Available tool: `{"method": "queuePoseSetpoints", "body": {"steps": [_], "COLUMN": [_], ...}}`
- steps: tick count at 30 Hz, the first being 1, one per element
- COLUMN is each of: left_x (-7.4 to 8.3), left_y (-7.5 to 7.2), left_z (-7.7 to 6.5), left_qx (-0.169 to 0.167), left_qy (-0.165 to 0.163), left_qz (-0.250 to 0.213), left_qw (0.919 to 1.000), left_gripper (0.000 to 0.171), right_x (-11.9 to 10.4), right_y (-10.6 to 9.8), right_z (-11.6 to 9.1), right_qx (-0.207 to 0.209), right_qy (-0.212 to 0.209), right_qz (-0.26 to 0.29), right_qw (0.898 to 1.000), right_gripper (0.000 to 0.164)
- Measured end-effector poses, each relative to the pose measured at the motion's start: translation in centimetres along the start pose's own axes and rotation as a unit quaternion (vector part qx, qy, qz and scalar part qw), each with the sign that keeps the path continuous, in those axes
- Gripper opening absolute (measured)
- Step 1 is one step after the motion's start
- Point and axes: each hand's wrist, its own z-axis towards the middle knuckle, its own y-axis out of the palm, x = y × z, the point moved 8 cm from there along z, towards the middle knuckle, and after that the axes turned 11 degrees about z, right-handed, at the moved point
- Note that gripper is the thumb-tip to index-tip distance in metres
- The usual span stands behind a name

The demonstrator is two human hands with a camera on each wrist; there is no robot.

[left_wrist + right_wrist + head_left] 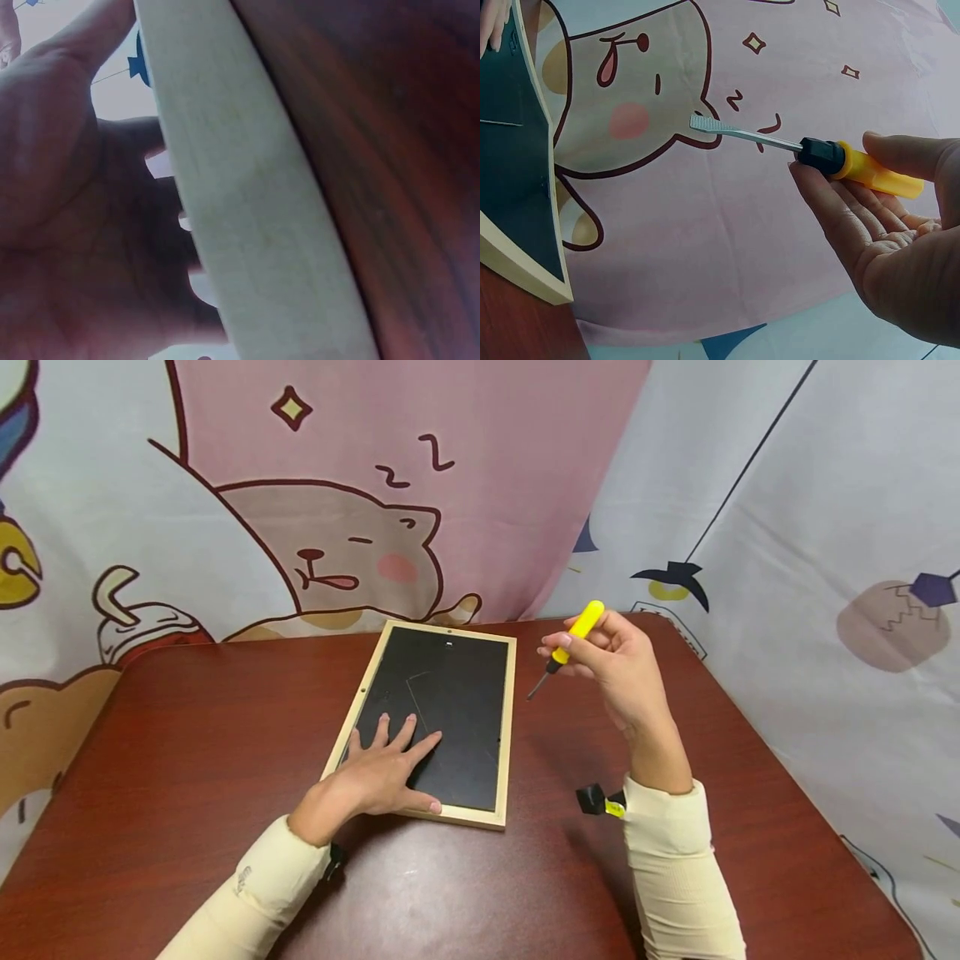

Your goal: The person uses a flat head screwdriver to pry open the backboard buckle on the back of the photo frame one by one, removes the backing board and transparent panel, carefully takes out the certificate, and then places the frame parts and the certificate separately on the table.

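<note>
A picture frame (510, 727) with a pale wooden border and a black back panel (457, 710) lies flat, back side up. My left hand (378, 772) rests on its lower left part with fingers spread over the panel and the thumb along the near border. In the left wrist view the frame's pale edge (247, 180) runs past the palm. My right hand (626, 672) pinches a flat-tipped screwdriver (581, 631) with a yellow handle, raised to the right of the frame, its tip pointing down and left. The right wrist view shows its flat metal blade (705, 124).
Beneath everything is a reddish-brown table (202, 760). A printed cartoon curtain (517, 485) hangs behind it and along the right side. Small dark dots, like fasteners, sit around the frame's border. A black wrist device (592, 799) shows at the right sleeve.
</note>
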Motion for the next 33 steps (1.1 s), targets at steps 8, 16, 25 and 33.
{"method": "queuePoseSetpoints", "body": {"steps": [8,16,25,33], "left_x": [1.2,5.4,10.1,10.1], "left_y": [-0.2,-0.7,0.2,0.0], "left_z": [-0.5,-0.3,0.8,0.9], "left_qx": [0.010,0.101,0.049,0.021], "left_qy": [-0.020,-0.072,-0.052,-0.044], "left_qz": [-0.037,-0.044,0.050,0.073], "left_qw": [0.9990,0.9912,0.9962,0.9962], "left_gripper": [0.093,0.095,0.093,0.081], "right_x": [0.2,0.2,0.1,0.2], "right_y": [-0.1,0.1,0.4,0.6], "right_z": [-0.1,0.1,0.1,0.1], "right_qx": [-0.001,-0.001,-0.008,-0.014], "right_qy": [0.008,0.005,0.007,0.008], "right_qz": [-0.015,-0.027,-0.033,-0.029], "right_qw": [1.000,1.000,0.999,0.999], "right_gripper": [0.026,0.026,0.026,0.022]}}
